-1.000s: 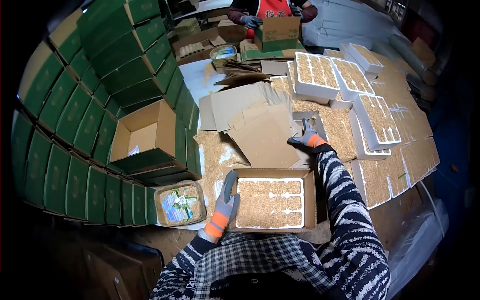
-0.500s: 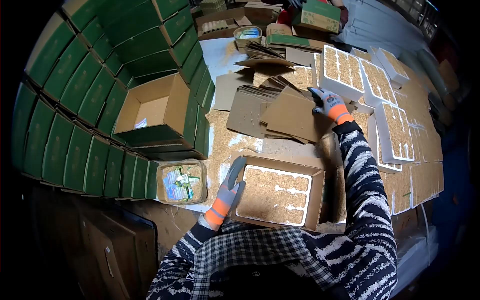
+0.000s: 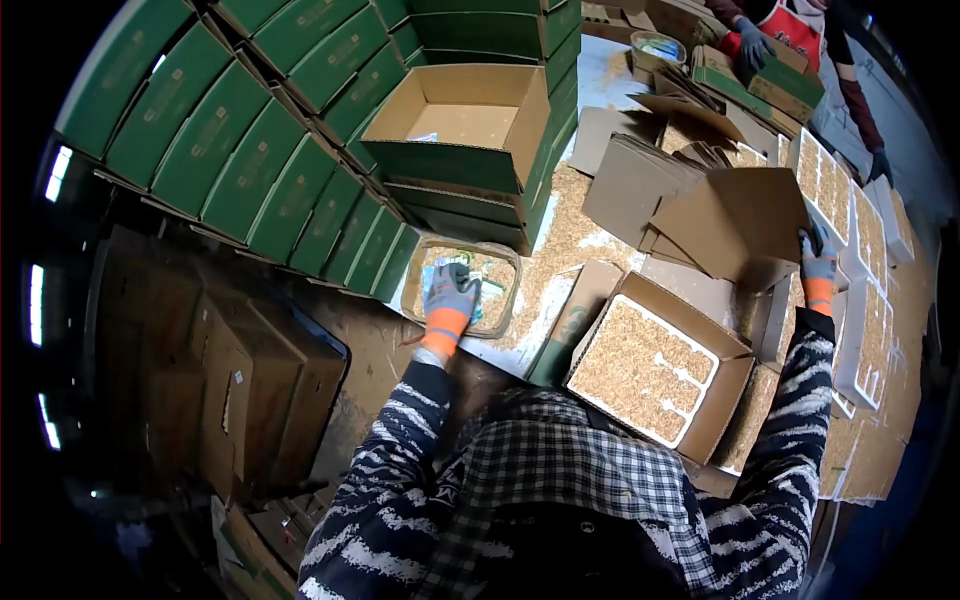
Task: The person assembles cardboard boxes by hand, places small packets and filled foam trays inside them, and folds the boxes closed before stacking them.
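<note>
Either side of the open carton, the left hand dips into a tub and the right hand holds a cardboard sheet.
The right fingers clamp the edge of the sheet, tilted just beyond the carton (which holds a filled foam tray); it looks light and stiff, likely to crease at corners, so mid-edge seems safest. Whether the left fingers close on any packets in the tub cannot be told; those look thin and slippery, best pinched by a corner.

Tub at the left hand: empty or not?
Not empty: packets and loose tan flakes show inside the tub, beside the left hand.
</note>
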`<action>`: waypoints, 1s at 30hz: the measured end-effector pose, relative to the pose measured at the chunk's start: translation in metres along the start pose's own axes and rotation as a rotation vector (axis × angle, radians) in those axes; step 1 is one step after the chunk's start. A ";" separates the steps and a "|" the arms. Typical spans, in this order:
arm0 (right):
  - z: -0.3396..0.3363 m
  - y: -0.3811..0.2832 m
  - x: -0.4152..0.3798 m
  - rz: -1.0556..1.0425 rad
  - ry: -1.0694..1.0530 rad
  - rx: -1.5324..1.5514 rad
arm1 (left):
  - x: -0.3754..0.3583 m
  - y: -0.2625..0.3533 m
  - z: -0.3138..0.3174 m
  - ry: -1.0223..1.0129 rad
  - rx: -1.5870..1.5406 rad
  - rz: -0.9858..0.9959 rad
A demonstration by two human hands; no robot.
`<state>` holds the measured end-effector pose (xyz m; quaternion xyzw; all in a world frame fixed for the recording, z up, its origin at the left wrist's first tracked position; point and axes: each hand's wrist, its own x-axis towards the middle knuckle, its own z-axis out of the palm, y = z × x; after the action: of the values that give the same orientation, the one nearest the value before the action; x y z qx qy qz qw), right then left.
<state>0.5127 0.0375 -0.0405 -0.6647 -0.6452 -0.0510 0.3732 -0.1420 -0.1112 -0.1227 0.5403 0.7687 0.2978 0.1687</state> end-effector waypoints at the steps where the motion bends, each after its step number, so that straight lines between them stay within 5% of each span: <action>1: -0.024 -0.015 -0.004 -0.066 0.004 0.027 | 0.004 -0.018 -0.007 0.027 0.231 -0.036; 4: -0.088 -0.114 -0.041 -0.256 0.203 0.076 | 0.003 -0.045 -0.017 -0.342 0.458 -0.057; 6: -0.107 -0.173 -0.078 -0.359 0.201 0.052 | 0.004 -0.061 -0.008 -0.344 0.425 -0.027; 10: -0.120 -0.271 -0.147 -0.540 -0.360 -0.050 | 0.011 -0.079 0.000 -0.289 0.445 0.070; 14: -0.087 -0.273 -0.216 -0.436 -0.933 -0.099 | 0.013 -0.080 -0.005 -0.247 0.292 0.036; 17: -0.068 -0.257 -0.247 -0.393 -1.070 0.088 | 0.010 -0.068 -0.002 -0.203 0.245 0.059; 21: -0.072 -0.256 -0.246 -0.395 -1.027 0.147 | 0.012 -0.069 0.005 -0.213 0.317 0.115; 28: -0.102 -0.257 -0.229 -0.334 -0.131 0.241 | 0.012 -0.042 -0.014 -0.186 -0.098 0.109; 30: -0.098 -0.243 -0.239 -0.232 0.055 0.159 | 0.002 -0.005 -0.012 0.042 -0.248 0.475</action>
<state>0.2965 -0.2402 0.0028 -0.5524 -0.7093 -0.0604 0.4338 -0.1532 -0.1141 -0.1161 0.6744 0.5814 0.4321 0.1429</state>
